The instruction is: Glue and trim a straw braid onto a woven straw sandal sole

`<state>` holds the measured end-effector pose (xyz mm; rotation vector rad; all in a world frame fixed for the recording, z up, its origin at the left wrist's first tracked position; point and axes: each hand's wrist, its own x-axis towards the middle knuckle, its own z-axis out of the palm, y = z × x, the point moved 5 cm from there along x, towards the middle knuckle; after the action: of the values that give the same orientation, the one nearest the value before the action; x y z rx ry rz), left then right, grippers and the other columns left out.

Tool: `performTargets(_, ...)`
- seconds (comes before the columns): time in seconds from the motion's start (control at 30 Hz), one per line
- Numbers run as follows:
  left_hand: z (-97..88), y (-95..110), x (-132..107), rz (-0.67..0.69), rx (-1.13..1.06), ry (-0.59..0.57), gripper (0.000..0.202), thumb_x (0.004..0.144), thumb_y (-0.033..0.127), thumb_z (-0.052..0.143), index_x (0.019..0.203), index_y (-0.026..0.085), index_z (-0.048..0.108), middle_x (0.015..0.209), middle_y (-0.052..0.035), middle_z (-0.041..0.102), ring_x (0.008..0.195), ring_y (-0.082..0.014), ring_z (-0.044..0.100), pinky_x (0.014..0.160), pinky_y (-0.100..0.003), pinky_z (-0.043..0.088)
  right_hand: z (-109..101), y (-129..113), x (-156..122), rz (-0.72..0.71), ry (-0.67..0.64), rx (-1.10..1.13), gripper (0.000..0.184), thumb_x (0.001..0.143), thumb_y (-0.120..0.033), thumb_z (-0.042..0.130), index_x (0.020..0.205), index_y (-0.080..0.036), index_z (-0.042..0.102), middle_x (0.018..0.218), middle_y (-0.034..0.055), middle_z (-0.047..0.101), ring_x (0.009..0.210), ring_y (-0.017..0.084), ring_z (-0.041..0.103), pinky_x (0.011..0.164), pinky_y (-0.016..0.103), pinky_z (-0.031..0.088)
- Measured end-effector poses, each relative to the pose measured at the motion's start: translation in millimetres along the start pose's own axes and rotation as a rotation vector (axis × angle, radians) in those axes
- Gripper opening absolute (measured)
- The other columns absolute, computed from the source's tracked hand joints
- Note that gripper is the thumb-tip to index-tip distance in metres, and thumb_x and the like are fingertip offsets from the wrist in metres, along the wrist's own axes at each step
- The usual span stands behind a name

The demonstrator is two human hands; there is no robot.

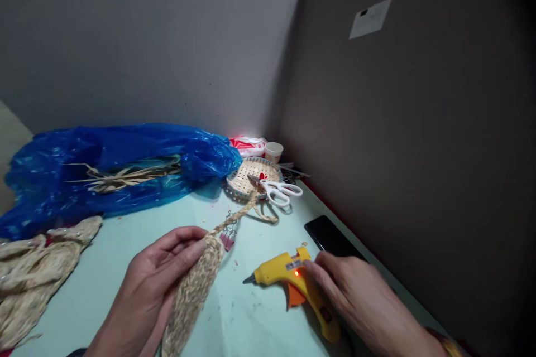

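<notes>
My left hand (pixel 161 281) pinches a flat woven straw piece (pixel 195 284) between thumb and fingers at its upper end. From that end a braided straw cord (pixel 235 217) runs away toward a shallow woven basket (pixel 247 174). On the right, my right hand (pixel 349 284) has its fingers closed at the back of a yellow glue gun (pixel 278 269). The gun's dark nozzle points left toward the straw piece, its orange trigger hangs below, and a small red light glows on its side. Whether the gun rests on the table cannot be made out.
White-handled scissors (pixel 278 192) lie against the basket, near a paper cup (pixel 273 152). A binder clip (pixel 227 241) sits beyond the straw piece. A black phone (pixel 333 235) lies by the right wall. Blue plastic (pixel 138 150) holding straw strips and more woven straw (pixel 42 268) occupy the left.
</notes>
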<state>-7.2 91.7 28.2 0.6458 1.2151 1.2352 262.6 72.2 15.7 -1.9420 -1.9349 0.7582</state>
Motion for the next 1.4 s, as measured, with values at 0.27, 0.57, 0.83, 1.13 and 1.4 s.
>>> performTargets(0.27, 0.6, -1.6, -10.5, 0.068, 0.213, -0.034, 0.027, 0.059, 0.023, 0.090, 0.082, 0.022, 0.075, 0.077, -0.0036, 0.076, 0.071, -0.0212, 0.071, 0.059, -0.020, 0.058, -2.4, -77.4, 24.2, -0.287, -0.090, 0.595, 0.028, 0.098, -0.044, 0.053, 0.112, -0.024, 0.068, 0.095, 0.0016, 0.071, 0.086, 0.017, 0.064, 0.076, 0.026, 0.050)
performTargets(0.57, 2.4, -5.6, -6.4, -0.006, 0.169, -0.023, 0.025, 0.057, 0.022, 0.091, 0.078, 0.023, 0.077, 0.075, -0.0013, 0.077, 0.069, -0.0182, 0.071, 0.058, -0.017, 0.058, 8.3, -84.6, 31.5, -0.308, -0.046, 0.949, 0.009, 0.087, -0.032, 0.073, 0.091, -0.025, 0.077, 0.082, -0.0007, 0.072, 0.077, 0.014, 0.067, 0.060, 0.019, 0.053)
performTargets(0.83, 2.5, -10.0, -7.4, -0.141, -0.039, 0.034, 0.029, 0.054, 0.015, 0.090, 0.081, 0.021, 0.080, 0.083, -0.0048, 0.082, 0.084, -0.0279, 0.077, 0.063, -0.022, 0.063, 1.3, -93.1, 14.2, -0.789, 0.215, 0.813, 0.023, 0.083, -0.002, 0.071, 0.098, -0.017, 0.079, 0.090, 0.0061, 0.080, 0.085, 0.019, 0.072, 0.084, 0.032, 0.053)
performTargets(1.13, 1.1, -10.6, -5.4, -0.132, 0.037, 0.044, 0.029, 0.053, 0.020, 0.091, 0.081, 0.019, 0.081, 0.082, -0.0071, 0.082, 0.071, -0.0217, 0.076, 0.063, -0.021, 0.062, 8.0, -93.5, 7.4, -0.883, 0.340, 0.739, 0.033, 0.076, 0.006, 0.073, 0.104, -0.012, 0.076, 0.093, 0.0076, 0.078, 0.080, 0.020, 0.068, 0.076, 0.038, 0.050)
performTargets(1.4, 1.2, -11.8, -3.5, -0.104, 0.059, 0.054, 0.025, 0.055, 0.020, 0.089, 0.079, 0.019, 0.081, 0.079, -0.0070, 0.081, 0.072, -0.0224, 0.076, 0.062, -0.020, 0.062, 18.3, -91.3, -0.3, -0.873, 0.331, 0.571, 0.027, 0.091, -0.011, 0.063, 0.114, -0.023, 0.072, 0.104, 0.0065, 0.078, 0.082, 0.023, 0.067, 0.073, 0.042, 0.050)
